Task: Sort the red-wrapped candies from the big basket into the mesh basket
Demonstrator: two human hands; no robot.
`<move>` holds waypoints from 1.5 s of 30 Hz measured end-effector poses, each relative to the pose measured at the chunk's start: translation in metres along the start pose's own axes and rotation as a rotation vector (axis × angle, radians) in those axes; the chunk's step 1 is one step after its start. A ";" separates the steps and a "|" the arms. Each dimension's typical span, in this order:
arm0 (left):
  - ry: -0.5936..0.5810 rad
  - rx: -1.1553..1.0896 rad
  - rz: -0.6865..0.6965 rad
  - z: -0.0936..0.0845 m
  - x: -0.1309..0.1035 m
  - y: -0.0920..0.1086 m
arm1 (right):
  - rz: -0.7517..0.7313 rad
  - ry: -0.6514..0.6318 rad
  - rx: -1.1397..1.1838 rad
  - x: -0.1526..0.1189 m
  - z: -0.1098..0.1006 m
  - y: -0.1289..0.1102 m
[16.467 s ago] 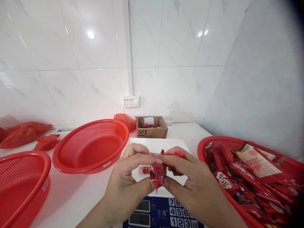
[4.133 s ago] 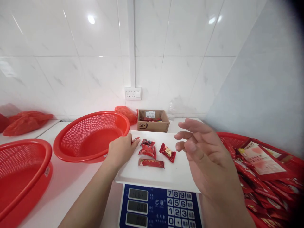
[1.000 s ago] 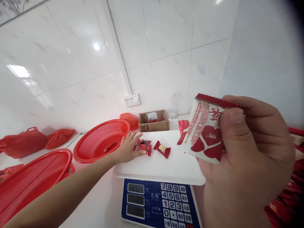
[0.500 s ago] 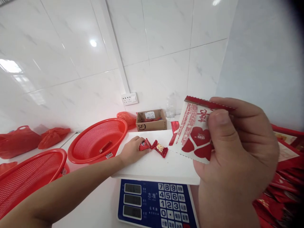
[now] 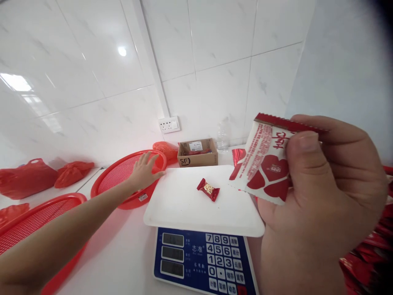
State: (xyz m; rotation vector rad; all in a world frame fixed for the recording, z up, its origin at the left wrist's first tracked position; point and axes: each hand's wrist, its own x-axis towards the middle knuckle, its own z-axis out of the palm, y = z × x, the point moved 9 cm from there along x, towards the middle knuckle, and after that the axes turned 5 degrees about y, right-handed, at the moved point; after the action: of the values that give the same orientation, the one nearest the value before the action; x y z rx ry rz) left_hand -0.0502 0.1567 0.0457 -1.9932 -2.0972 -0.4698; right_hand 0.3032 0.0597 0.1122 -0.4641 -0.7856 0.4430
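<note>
Left hand (image 5: 144,172) spread at basket's (image 5: 115,170) right rim; right hand (image 5: 319,192) pinching packet (image 5: 260,159); lifting sweet (image 5: 208,189) from pan (image 5: 190,217) calls for pinching.

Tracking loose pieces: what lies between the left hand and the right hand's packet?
In the head view, one red-and-gold wrapped piece lies between them, on the white tray.

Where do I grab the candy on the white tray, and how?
Pinch the candy by its gold middle, across its long sides, probably from above. The middle looks plump; the red ends look thin and flared. It lies flat on the tray with open space above it.
</note>
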 end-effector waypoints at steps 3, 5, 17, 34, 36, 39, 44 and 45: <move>-0.109 -0.079 0.258 0.026 -0.019 0.063 | -0.012 0.004 0.006 0.000 0.000 0.000; -0.208 -0.152 0.454 0.041 -0.036 0.111 | -0.022 0.013 0.001 0.000 0.000 0.001; -0.182 -0.182 0.384 0.030 -0.021 0.110 | 0.102 -0.060 -0.036 0.008 0.002 0.017; -0.043 -1.099 0.056 -0.039 -0.072 0.113 | 0.075 -0.613 -0.319 -0.042 0.066 0.042; 0.016 -1.231 0.059 -0.044 -0.080 0.128 | 0.044 -0.619 -0.339 -0.045 0.068 0.039; 0.061 -1.430 0.034 -0.045 -0.084 0.132 | 0.067 -0.604 -0.351 -0.047 0.067 0.036; 0.010 -1.833 -0.085 -0.035 -0.079 0.114 | 0.460 -0.782 -0.168 -0.061 0.070 0.062; -0.064 -1.886 -0.108 -0.031 -0.078 0.113 | 0.580 -0.870 -0.084 -0.070 0.075 0.067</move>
State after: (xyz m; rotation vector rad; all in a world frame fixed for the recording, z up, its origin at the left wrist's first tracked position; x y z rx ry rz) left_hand 0.0654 0.0767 0.0552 -2.2226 -1.5815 -3.2167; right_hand 0.1892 0.0939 0.0825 -0.5800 -1.5159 1.1988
